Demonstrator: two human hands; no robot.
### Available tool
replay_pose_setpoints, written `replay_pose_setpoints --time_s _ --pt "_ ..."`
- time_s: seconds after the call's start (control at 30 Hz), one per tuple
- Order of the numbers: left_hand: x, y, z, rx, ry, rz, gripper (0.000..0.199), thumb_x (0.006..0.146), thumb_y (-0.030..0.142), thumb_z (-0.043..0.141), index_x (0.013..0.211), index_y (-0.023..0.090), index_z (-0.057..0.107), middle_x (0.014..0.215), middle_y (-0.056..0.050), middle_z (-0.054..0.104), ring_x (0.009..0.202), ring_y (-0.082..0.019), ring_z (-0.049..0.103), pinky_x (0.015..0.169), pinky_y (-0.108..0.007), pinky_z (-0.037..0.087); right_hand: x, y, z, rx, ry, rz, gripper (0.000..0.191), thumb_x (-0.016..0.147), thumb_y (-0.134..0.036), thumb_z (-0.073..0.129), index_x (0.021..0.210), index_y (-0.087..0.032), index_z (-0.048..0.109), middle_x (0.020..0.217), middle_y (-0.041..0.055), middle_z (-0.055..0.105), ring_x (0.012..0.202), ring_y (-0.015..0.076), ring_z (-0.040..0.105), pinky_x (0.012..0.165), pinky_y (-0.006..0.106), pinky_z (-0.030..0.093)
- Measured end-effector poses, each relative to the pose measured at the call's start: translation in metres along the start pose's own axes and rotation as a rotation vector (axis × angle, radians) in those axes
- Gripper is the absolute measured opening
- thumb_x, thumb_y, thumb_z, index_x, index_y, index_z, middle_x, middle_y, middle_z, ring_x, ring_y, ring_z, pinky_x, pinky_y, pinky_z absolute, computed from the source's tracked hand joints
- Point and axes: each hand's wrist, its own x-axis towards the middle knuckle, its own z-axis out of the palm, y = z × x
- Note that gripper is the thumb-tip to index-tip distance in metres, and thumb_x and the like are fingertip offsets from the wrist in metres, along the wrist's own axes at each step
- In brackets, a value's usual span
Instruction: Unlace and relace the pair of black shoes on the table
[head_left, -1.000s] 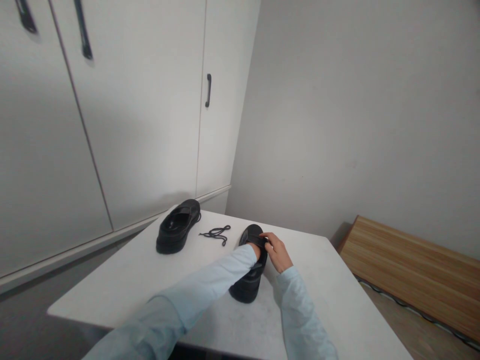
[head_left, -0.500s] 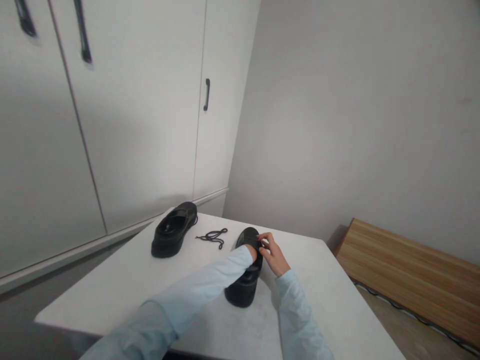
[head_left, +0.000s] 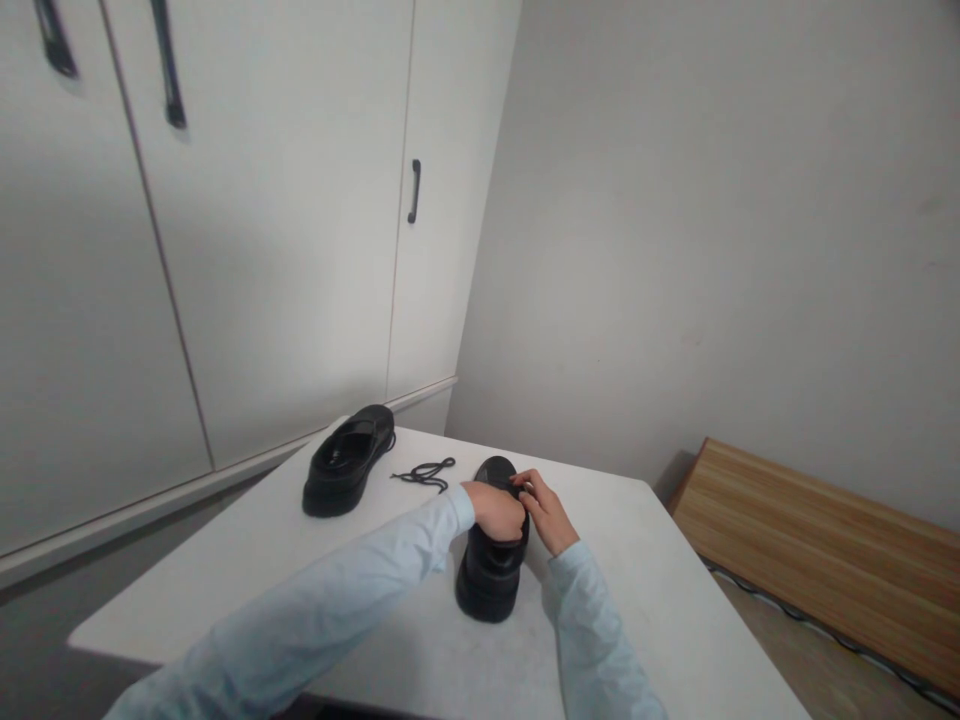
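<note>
Head view, looking down past two pale blue sleeves that reach in over the near edge of a white table. Ahead of them stands a black shoe, upright on its thick sole, its heel toward the near edge and its toe close to the far edge, roughly midway between the table's sides. The left hand is bent over the shoe's opening from the left, knuckles up; its fingers are hidden, so whether its grip is apart or together cannot be told. The right hand comes in from the right, fingertips bent against the upper near the toe; whether that grip is clamped on anything is too small to tell. Farther off, to the left of this shoe, a loosely looped black lace lies toward the far edge. Beyond the lace, near the far left corner, a second black shoe also sits upright, toe toward the far edge. Past the right edge, lower down, is a wood-grained board with a cable along its near side. Behind everything stand a white cabinet with dark handles and a plain grey wall.
</note>
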Motion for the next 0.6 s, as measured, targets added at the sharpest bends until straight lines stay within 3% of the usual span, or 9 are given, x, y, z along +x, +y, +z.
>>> replay_pose_setpoints --time_s 0.1,0.23,0.4,0.5,0.6 --pt "-0.034 0.011 -0.013 0.051 -0.061 -0.043 0.044 0.088 0.043 0.040 0.080 0.012 0.069 0.074 -0.012 0.069 0.071 -0.022 0.065 0.061 -0.029 0.048 0.000 -0.002 0.000 -0.029 0.002 0.002 0.014 0.079 -0.021 0.041 0.091 -0.022 0.050 0.102 0.0046 0.061 0.099 0.0200 0.056 0.091 0.036 0.041" --pt "-0.065 0.029 0.001 0.095 0.062 -0.152 0.053 0.074 0.061 0.054 0.085 0.012 0.068 0.081 -0.015 0.070 0.075 -0.028 0.066 0.063 -0.032 0.049 -0.001 -0.002 0.001 -0.085 0.000 0.008 0.015 0.081 -0.023 0.041 0.092 -0.022 0.051 0.104 0.0041 0.062 0.098 0.0199 0.056 0.088 0.035 0.041" --pt "-0.067 0.037 0.036 0.084 0.175 -0.195 0.047 0.065 0.047 0.071 0.093 0.010 0.065 0.090 -0.015 0.068 0.083 -0.030 0.065 0.068 -0.035 0.052 -0.002 -0.001 0.001 -0.142 0.003 0.013 0.017 0.081 -0.024 0.040 0.094 -0.023 0.052 0.103 0.0032 0.062 0.098 0.0199 0.056 0.089 0.035 0.040" --pt "-0.063 0.032 0.039 0.087 0.218 -0.205 0.045 0.063 0.041 0.075 0.096 0.012 0.064 0.095 -0.013 0.067 0.087 -0.028 0.064 0.070 -0.034 0.052 -0.002 -0.002 0.001 -0.149 0.003 0.014 0.017 0.081 -0.024 0.040 0.094 -0.023 0.052 0.102 0.0032 0.061 0.098 0.0197 0.056 0.089 0.034 0.041" --pt "-0.060 0.024 0.033 0.099 0.165 -0.176 0.044 0.063 0.043 0.074 0.094 0.013 0.065 0.091 -0.013 0.068 0.084 -0.028 0.065 0.068 -0.033 0.052 -0.002 -0.004 0.001 -0.159 0.001 0.026 0.017 0.080 -0.024 0.040 0.093 -0.023 0.051 0.102 0.0034 0.061 0.098 0.0198 0.056 0.088 0.034 0.041"
